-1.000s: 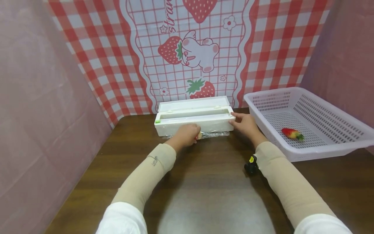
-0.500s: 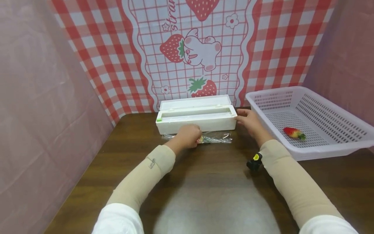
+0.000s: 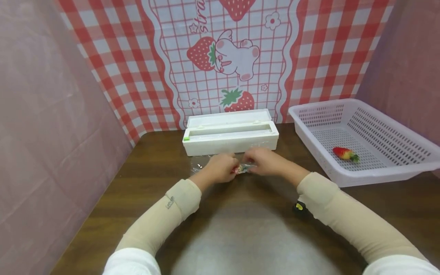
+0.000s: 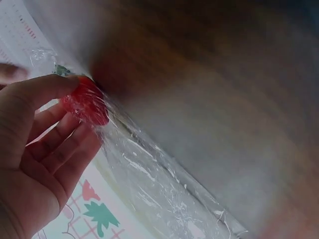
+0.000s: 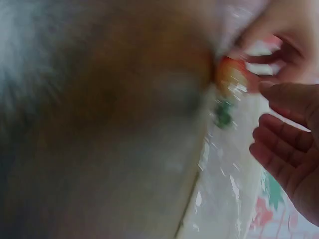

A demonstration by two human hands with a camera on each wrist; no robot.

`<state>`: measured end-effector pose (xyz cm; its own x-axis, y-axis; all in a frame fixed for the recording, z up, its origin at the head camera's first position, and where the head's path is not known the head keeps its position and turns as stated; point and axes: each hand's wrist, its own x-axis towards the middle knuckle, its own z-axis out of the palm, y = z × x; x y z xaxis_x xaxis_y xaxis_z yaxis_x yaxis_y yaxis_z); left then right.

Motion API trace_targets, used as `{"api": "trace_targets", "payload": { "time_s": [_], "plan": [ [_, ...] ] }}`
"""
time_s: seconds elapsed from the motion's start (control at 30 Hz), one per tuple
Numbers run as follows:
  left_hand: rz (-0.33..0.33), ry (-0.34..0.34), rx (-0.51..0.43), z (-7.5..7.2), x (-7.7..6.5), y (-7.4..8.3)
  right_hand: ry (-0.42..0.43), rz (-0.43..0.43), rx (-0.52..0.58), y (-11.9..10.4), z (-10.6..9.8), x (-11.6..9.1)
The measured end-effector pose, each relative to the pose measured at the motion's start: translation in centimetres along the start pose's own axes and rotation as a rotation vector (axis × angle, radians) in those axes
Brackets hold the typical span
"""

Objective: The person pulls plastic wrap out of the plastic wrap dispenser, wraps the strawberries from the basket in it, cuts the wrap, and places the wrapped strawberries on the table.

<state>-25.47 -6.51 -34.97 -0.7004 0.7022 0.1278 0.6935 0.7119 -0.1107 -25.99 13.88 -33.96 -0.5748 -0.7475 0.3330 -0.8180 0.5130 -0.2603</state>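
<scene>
"Your left hand point(image 3: 220, 167) is pinching the strawberry point(image 4: 89, 105) in clear film point(image 4: 142, 181), just before the white box point(image 3: 230, 146); is your right hand point(image 3: 264, 160) gripping anything?"

"I can't tell. You're likely handling something light in flimsy, clinging film, so you're wanting that thick red end."

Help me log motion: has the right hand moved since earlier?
Yes: against the white box, the right hand has moved leftward, from the box's right end to its front.
</scene>
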Motion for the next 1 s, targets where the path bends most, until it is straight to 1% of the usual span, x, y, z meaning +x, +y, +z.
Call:
{"api": "trace_targets", "payload": {
  "time_s": [0.07, 0.1, 0.17, 0.27, 0.33, 0.5, 0.6, 0.73, 0.87, 0.93, 1.0],
  "plan": [
    [0.008, 0.009, -0.028, 0.0, -0.1, 0.2, -0.047, -0.019, -0.083, -0.5, 0.7, 0.3],
    [0.009, 0.010, -0.042, -0.1, -0.1, 0.3, -0.067, -0.020, -0.103, -0.6, 1.0, 0.3],
    [0.015, 0.013, -0.076, -0.1, -0.2, 0.4, -0.094, -0.010, -0.110, -0.8, 1.3, 0.4],
    [0.013, 0.013, -0.161, -0.2, -0.3, 0.3, -0.102, 0.001, -0.089, -0.7, 1.5, 0.4],
    [0.005, 0.009, -0.237, -0.3, -0.3, 0.1, -0.095, 0.006, -0.058, -0.5, 1.5, 0.3],
    [-0.047, -0.038, -0.430, -0.6, -0.1, -0.4, -0.100, 0.026, 0.010, 0.2, 1.4, 0.3],
    [-0.082, -0.069, -0.509, -0.6, 0.0, -0.8, -0.106, 0.035, 0.033, 0.5, 1.4, 0.5],
    [-0.100, -0.088, -0.564, -0.4, 0.3, -1.3, -0.104, 0.066, 0.051, 0.8, 1.6, 0.7],
    [-0.105, -0.094, -0.585, -0.2, 0.6, -1.8, -0.104, 0.107, 0.042, 0.9, 1.7, 0.9],
    [-0.116, -0.079, -0.576, -0.3, 0.7, -2.0, -0.095, 0.113, 0.030, 0.9, 1.6, 1.0],
    [-0.128, -0.049, -0.549, -0.5, 0.7, -1.9, -0.077, 0.099, 0.009, 0.9, 1.6, 1.1]
  ]
}}
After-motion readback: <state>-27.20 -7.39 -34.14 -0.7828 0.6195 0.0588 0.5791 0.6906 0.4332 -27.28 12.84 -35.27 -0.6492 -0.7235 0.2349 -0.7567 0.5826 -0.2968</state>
